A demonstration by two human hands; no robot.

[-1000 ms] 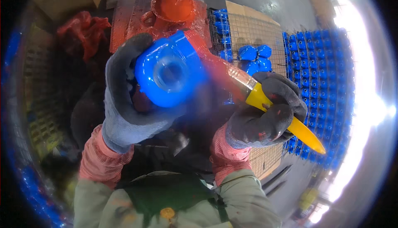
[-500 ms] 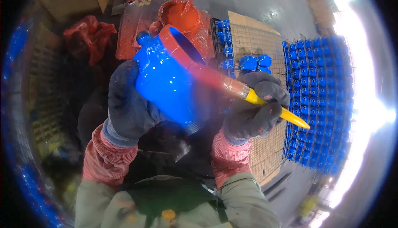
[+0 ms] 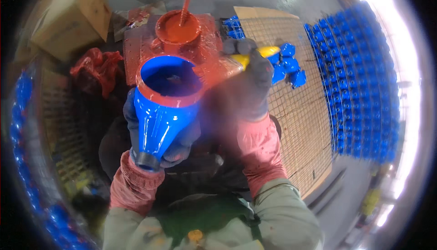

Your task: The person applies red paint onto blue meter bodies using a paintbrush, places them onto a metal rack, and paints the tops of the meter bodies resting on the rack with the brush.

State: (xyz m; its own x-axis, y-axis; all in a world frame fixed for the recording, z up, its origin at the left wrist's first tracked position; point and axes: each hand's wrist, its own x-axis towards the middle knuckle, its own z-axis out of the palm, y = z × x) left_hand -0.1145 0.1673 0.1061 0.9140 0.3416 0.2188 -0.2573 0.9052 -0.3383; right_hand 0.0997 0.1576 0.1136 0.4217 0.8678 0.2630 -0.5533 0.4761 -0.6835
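Observation:
In my gloved left hand [image 3: 184,143] I hold a glossy blue funnel-shaped part [image 3: 159,120], gripped round its body. Its wide mouth faces up and away, and the narrow dark end points down toward me. A band of red paint [image 3: 170,100] runs round the mouth's rim. My gloved right hand [image 3: 258,79] is closed on a paintbrush with a yellow handle [image 3: 268,51]. The brush's red head [image 3: 214,73] lies against the right side of the rim, smeared by motion. Part of the left hand is hidden behind the blue part.
Beyond the part, a red bowl [image 3: 170,48] of red paint with a stick [image 3: 185,6] stands on a red-smeared board [image 3: 131,61]. Crumpled red plastic [image 3: 98,70] and a cardboard box [image 3: 68,27] lie left. Right are a wire rack [image 3: 300,127], several blue pieces [image 3: 290,64] and stacked blue parts [image 3: 359,86].
The blue part has turned so its mouth opens upward and its narrow end points toward me. My right hand and the brush have moved up and left, and the handle now tilts upward.

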